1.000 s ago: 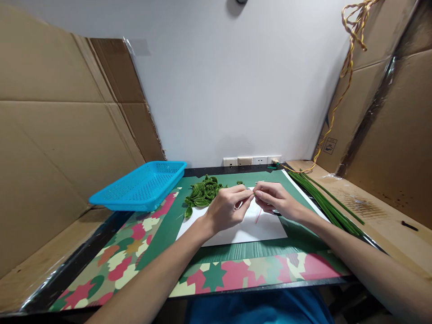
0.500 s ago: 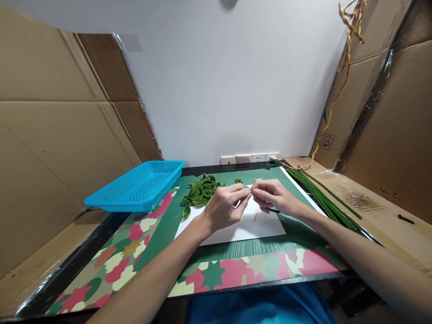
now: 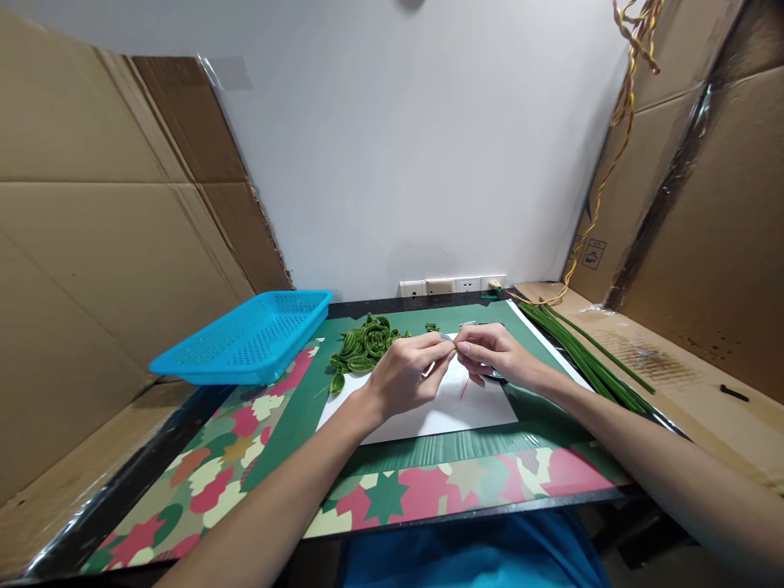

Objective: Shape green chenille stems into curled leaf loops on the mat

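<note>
My left hand [image 3: 409, 371] and my right hand [image 3: 495, 353] meet above a white sheet of paper [image 3: 429, 423], fingertips almost touching. Both are closed in a pinch around a small piece of green pipe cleaner [image 3: 455, 348], nearly all of it covered by the fingers. Beyond the left hand lies a pile of green pipe cleaner leaves [image 3: 367, 343], fuzzy and looped. One smaller green leaf piece [image 3: 432, 327] sits behind the hands. A thin red line or strip [image 3: 464, 388] shows on the paper. Something dark under my right hand is mostly hidden.
A blue perforated basket [image 3: 245, 343] stands at the left on the table. Long green pipe cleaners [image 3: 581, 359] lie bundled at the right. Cardboard walls [image 3: 110, 220] flank both sides, and wall sockets [image 3: 439, 287] line the back. A yellow twisted wire [image 3: 603, 196] hangs at the right.
Both hands keep their pinch in nearly the same place, with only slight finger movement. The whole view has shifted a little; the objects on the table have not visibly moved.
</note>
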The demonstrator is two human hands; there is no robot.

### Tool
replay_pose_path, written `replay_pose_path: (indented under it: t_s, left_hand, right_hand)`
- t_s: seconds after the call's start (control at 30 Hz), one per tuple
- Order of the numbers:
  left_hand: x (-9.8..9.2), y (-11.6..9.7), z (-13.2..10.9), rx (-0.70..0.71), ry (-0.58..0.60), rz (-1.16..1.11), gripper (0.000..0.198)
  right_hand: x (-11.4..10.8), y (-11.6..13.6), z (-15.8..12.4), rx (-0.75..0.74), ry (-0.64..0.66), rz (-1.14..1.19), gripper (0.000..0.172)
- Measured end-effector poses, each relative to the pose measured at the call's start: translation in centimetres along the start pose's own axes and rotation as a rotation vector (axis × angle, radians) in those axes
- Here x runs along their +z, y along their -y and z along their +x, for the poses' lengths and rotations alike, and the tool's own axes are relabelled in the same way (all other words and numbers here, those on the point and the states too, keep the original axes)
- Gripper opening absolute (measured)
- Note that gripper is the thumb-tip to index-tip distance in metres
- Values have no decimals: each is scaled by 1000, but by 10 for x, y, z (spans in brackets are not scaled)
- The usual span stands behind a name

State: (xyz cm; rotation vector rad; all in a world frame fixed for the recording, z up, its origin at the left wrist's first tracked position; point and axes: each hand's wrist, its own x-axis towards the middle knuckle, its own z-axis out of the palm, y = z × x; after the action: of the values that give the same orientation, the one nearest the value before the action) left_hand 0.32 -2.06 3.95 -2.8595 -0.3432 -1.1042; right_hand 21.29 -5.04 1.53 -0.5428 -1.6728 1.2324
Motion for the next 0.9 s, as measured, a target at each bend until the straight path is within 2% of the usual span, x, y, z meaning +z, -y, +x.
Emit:
replay_pose_path:
  t_s: [0.23,0.63,0.9]
  left_hand:
    - [1,0,-1,-14,11,15,25]
    - [5,5,0,17,-13,-13,17]
    - [1,2,2,14,4,2,19]
  right_hand:
    - [-1,-1,-1,-10,-8,-83,36]
    - [-8,-2,2,-18,16,-184,38]
    - [-5,-1,0,-13,6,-152,37]
